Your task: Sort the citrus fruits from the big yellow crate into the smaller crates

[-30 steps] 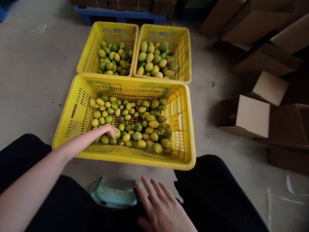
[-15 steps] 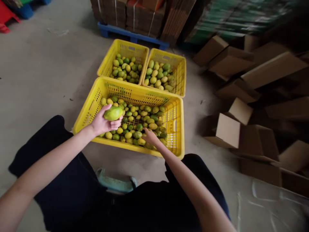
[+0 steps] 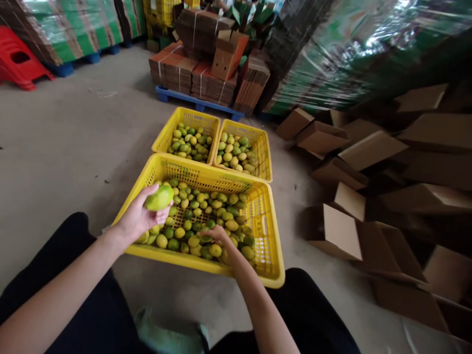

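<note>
Head view: left hand [image 3: 137, 216] with one green-yellow lemon [image 3: 159, 197], right hand [image 3: 218, 233] down in the large yellow crate [image 3: 177, 259].
Left grip is closed round the lemon, left of frame centre, above the crate's left part; right fingers bend over loose fruit [image 3: 179, 232] at lower centre, cannot tell whether they grasp any. Two smaller crates [image 3: 264, 152] with similar fruit stand just beyond, upper centre; cardboard boxes [image 3: 342, 232] lie at right.

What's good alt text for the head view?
A person's left hand holds a yellow-green fruit over a large yellow crate of fruit, and the right hand is among the rest. Two smaller fruit crates stand behind; cardboard boxes lie to the right.
</note>
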Tool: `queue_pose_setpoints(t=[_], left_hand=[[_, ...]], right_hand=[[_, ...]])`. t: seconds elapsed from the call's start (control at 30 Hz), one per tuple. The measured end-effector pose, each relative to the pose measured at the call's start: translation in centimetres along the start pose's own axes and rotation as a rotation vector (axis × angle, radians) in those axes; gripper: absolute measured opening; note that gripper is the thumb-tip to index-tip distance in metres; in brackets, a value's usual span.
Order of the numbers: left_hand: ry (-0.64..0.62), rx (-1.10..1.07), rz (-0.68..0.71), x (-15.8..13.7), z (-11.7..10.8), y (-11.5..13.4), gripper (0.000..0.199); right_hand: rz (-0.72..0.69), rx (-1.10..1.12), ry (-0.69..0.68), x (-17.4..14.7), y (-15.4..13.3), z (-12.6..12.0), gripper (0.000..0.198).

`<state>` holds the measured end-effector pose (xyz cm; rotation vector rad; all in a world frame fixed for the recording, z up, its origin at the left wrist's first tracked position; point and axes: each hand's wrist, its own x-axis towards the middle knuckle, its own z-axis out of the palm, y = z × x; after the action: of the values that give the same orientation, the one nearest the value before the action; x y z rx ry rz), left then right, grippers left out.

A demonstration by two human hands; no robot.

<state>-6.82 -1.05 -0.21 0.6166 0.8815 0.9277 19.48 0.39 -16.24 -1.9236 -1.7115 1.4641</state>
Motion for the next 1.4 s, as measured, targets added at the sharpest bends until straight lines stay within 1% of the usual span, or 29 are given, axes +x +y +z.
queue_pose_setpoints(t=[0.1,0.13,0.17,0.2,0.27,0.3,0.37,0.43,0.5,0.53,0.57,0.63,0.7,0.77,0.83,0.93,1.07,1.23,1.4], left_hand=[[0.095,0.0,0.064,0.8,-0.3,0.2,0.046],[0.109,0.021,0.07,1.1,-0.3,0.0,0.042],[0.116,0.047,0.068,1.3,-0.2,-0.4,0.039],[0.116,0.074,0.065,1.4,0.1,-0.9,0.038],[0.092,0.136,0.09,1.4,0.9,-2.0,0.044],[0.067,0.182,0.124,1.4,1.5,-2.6,0.049],[-0.003,0.309,0.227,1.1,2.7,-3.6,0.057],[-0.079,0.445,0.331,0.9,3.7,-4.4,0.058],[-0.118,0.547,0.406,0.7,4.4,-5.0,0.057],[-0.118,0.575,0.432,0.7,4.7,-5.2,0.057],[-0.111,0.586,0.454,0.7,4.8,-5.4,0.058],[-0.093,0.593,0.487,0.9,4.9,-5.6,0.059],[-0.093,0.637,0.525,1.2,5.0,-5.5,0.057],[-0.098,0.73,0.59,1.4,5.1,-5.2,0.055],[-0.095,0.811,0.658,1.4,5.2,-4.9,0.052],[-0.085,0.838,0.717,1.5,5.4,-4.6,0.049],[-0.079,0.836,0.759,1.7,5.2,-4.7,0.048],[-0.086,0.827,0.789,1.9,5.0,-4.7,0.049],[-0.069,0.876,0.83,1.4,4.8,-3.7,0.052]], right_hand=[[-0.042,0.11,-0.032,-1.4,-1.2,-3.2,0.029],[-0.084,0.163,-0.025,-2.0,-2.0,-4.4,0.035],[-0.146,0.236,-0.014,-2.9,-2.9,-5.6,0.044],[-0.242,0.355,-0.002,-4.0,-3.9,-6.7,0.055],[-0.405,0.52,0.022,-6.6,-5.5,-8.1,0.074],[-0.466,0.555,0.048,-8.0,-6.0,-8.3,0.078],[-0.551,0.527,0.135,-10.6,-6.4,-7.7,0.08],[-0.643,0.461,0.279,-12.6,-6.1,-6.5,0.075],[-0.739,0.385,0.462,-13.6,-5.7,-5.5,0.067],[-0.784,0.345,0.546,-13.9,-5.5,-5.2,0.064],[-0.826,0.303,0.616,-14.0,-5.5,-5.2,0.062],[-0.889,0.218,0.713,-13.8,-5.7,-5.6,0.061],[-0.916,0.141,0.791,-13.4,-6.1,-6.1,0.06],[-0.926,0.078,0.841,-13.1,-6.7,-6.2,0.06],[-0.955,0.02,0.833,-12.9,-7.1,-5.9,0.061],[-0.978,-0.041,0.825,-12.8,-7.5,-5.2,0.065],[-0.954,-0.082,0.88,-13.0,-7.6,-4.8,0.067],[-0.943,-0.148,0.91,-13.0,-7.0,-4.9,0.07],[-0.991,-0.316,0.87,-12.9,-6.3,-5.3,0.078]])
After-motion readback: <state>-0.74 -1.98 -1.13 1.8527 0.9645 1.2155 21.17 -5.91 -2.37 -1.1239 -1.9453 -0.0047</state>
